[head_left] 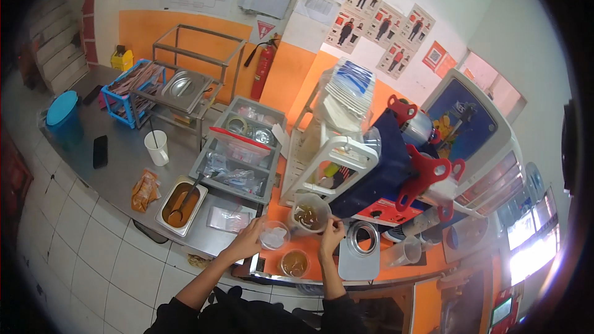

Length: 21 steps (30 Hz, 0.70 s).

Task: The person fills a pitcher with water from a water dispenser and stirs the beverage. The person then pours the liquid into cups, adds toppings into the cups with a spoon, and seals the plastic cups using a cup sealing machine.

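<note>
My left hand (250,240) is closed around a clear plastic cup (274,235) with ice in it. To its right, my right hand (332,234) grips the side of a translucent pitcher (309,215), its fingers pinched at the rim or handle. Some brown liquid shows inside the pitcher, with lighter streaks on it. Closer to me, a second clear cup (294,264) of brown drink stands on the orange counter (322,262), touched by neither hand. Whether the cup of ice rests on the counter is hard to tell.
A steel pan (166,216) of brown sauce with a ladle stands left, beside plastic bags (228,219) and a grey divided bin (246,182). Behind the pitcher are a white rack (340,151) and a blue machine (378,176). A cup-sealer plate (359,265) lies right, near clear jugs (405,252).
</note>
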Tool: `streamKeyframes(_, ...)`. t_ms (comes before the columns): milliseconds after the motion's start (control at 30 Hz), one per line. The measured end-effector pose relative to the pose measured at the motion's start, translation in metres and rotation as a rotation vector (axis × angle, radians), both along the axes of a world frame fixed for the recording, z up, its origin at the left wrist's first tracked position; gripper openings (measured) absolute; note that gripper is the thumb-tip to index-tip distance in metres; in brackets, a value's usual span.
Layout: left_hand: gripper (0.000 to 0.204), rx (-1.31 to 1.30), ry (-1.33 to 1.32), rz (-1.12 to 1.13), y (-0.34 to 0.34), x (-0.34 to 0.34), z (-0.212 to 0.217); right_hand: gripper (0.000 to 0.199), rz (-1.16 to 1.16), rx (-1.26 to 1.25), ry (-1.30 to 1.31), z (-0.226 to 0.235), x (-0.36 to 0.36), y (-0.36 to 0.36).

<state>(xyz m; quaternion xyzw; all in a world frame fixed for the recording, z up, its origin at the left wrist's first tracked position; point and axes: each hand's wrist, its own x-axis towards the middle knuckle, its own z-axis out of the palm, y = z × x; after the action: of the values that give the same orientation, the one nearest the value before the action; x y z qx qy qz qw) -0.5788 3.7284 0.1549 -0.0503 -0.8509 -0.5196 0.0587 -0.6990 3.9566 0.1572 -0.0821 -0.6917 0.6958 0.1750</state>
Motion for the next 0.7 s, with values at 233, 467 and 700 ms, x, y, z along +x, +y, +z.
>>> streamKeyframes(233,0.058,0.103,0.11,0.02,-0.04,-0.101,0.014,0.053,0.239,0.498,-0.148,0.05,0.027,0.008)
streamKeyframes(467,0.042,0.051,0.36,0.107,-0.047,-0.285,0.043,0.054,0.119,1.072,0.128,0.091,0.096,-0.014)
streamKeyframes(700,0.033,-0.132,0.314,0.137,-0.026,-0.391,0.036,0.051,0.001,1.214,0.222,0.11,0.087,-0.016)
